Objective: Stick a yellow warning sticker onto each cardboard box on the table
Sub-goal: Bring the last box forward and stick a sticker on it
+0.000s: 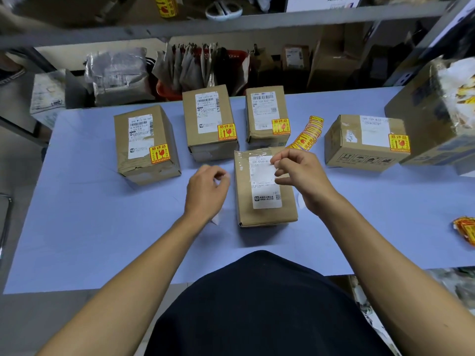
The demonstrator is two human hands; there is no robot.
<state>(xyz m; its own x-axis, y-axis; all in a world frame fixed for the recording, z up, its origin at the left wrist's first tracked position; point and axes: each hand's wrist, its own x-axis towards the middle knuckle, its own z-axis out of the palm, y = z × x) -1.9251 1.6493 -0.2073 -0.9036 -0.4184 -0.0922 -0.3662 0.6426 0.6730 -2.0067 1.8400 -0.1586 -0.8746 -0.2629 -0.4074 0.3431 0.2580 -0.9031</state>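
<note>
Far left on the blue table (90,227) sits box 1 (146,145), upright, white shipping label on top w/ a yellow warning sticker (160,153) at the label's lower right corner. Next over, a bit further back, box 2 (209,122), same deal: sticker (227,131) on the near right corner of its top.

Then the person's left hand (207,192), over the table just left of the center box, fingers curled in; a bit of white paper (217,218) shows under it and between the fingers, but can't tell if the hand actually grips it.

Center, nearest the person: box 3 (264,188), lying lengthwise, white label on top, clear tape at the far end, and its visible top carries only that label. The right hand (299,173) hovers over its far right part, thumb and forefinger pinched together at the label's upper right corner; whatever they pinch is too small and pale to make out.

Behind it, box 4 (266,116) w/ its sticker (281,126) on. Right of that, a strip of spare stickers (308,133) fanned on the table. Then box 5 (365,142), lower and wider, sticker (399,143) on its right top edge. Beyond it a big open carton (431,111), touching box 5's right side. At the far right table edge, another crumpled sticker bunch (466,229).
</note>
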